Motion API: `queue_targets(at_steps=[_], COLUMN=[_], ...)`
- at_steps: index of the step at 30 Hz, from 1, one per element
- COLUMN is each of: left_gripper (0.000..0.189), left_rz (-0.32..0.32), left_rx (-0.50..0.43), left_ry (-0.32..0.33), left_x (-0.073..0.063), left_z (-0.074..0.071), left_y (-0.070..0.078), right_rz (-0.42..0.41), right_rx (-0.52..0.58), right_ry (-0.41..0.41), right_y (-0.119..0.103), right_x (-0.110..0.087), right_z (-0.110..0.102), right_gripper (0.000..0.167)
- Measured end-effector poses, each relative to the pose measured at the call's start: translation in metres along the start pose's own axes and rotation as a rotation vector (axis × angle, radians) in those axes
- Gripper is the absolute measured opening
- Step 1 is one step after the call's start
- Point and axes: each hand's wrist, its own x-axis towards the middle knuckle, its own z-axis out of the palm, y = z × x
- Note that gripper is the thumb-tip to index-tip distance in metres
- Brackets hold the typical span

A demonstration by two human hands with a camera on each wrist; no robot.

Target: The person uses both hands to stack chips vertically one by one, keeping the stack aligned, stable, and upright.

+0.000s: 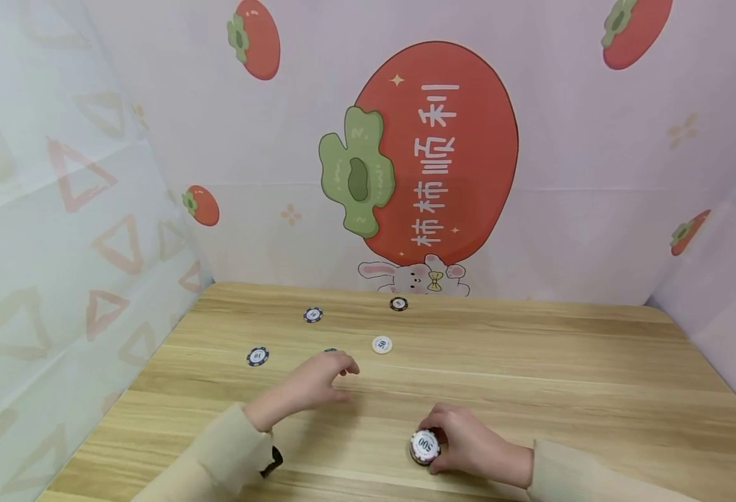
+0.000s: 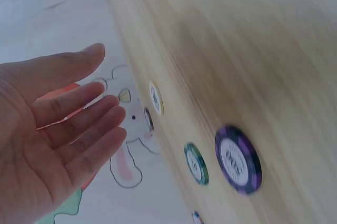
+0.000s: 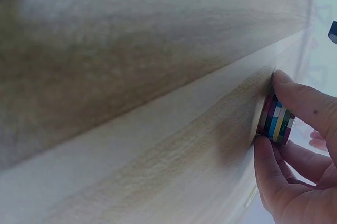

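My right hand (image 1: 468,443) grips the sides of a short stack of poker chips (image 1: 425,447) on the table. The stack's top chip is white-faced and reads 500. In the right wrist view the stack (image 3: 276,119) shows several coloured edges between thumb and fingers. My left hand (image 1: 314,380) hovers over the table with relaxed, spread fingers and holds nothing. Near it in the left wrist view lie a purple poker chip (image 2: 238,159) and a green poker chip (image 2: 196,163). The left hand hides the purple one in the head view.
Beyond the left hand lie a white 50 chip (image 1: 382,344), a black chip (image 1: 399,304) and two dark blue 10 chips, one farther back (image 1: 313,315) and one to the left (image 1: 258,356). A printed cloth (image 1: 562,244) hangs along the wooden table's (image 1: 562,376) far edge.
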Motion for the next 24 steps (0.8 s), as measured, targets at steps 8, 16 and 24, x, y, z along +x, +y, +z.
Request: queue_targets(at_steps=[8, 16, 24], left_gripper=[0.027, 0.025, 0.024], left_rz=[-0.029, -0.110, -0.129], left_rx=[0.125, 0.135, 0.156], left_ry=[-0.049, -0.099, -0.104], left_x=[-0.009, -0.018, -0.025], left_z=[-0.005, -0.001, 0.003], left_y=[-0.016, -0.031, -0.038], right_rz=[-0.015, -0.026, -0.007], right_rx=[-0.011, -0.025, -0.021], right_ry=[0.015, 0.033, 0.019], right_y=[0.002, 0.002, 0.002], right_x=[0.000, 0.001, 0.001], right_z=[0.002, 0.003, 0.002], right_gripper=[0.042, 0.042, 0.041])
